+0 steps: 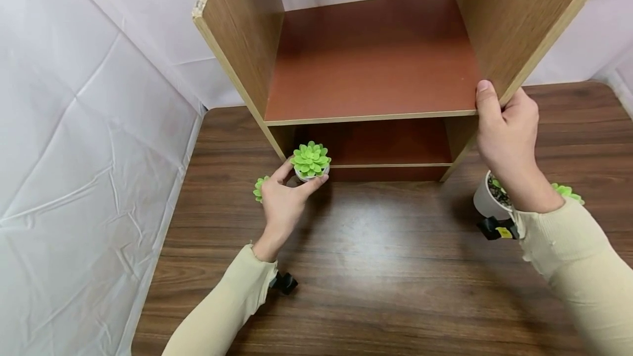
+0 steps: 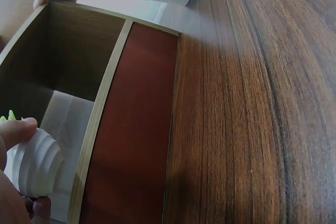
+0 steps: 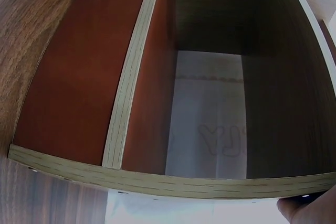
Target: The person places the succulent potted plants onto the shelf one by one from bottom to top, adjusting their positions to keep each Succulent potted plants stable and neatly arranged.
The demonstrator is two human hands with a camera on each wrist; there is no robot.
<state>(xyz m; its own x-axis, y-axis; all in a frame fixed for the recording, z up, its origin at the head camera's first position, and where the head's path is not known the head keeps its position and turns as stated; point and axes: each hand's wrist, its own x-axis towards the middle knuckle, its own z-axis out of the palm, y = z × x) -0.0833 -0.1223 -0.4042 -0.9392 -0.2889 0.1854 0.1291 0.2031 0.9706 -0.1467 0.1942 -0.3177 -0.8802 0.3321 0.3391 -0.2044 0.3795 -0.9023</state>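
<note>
My left hand holds a small artificial succulent with bright green leaves, thumb and fingers around its pot. In the left wrist view that pot is white and ribbed. It is held at the left front of the lower opening of a wooden shelf unit; whether it touches the lower board cannot be told. With the thumb inside by the middle board, my right hand grips the front edge of the unit's right side panel. Only part of that hand shows in the right wrist view.
Another green plant is partly hidden behind my left hand. A white pot with dark filling stands at the right, partly covered by my right forearm. The unit stands on a dark wood-grain table, with a white sheeted wall on the left.
</note>
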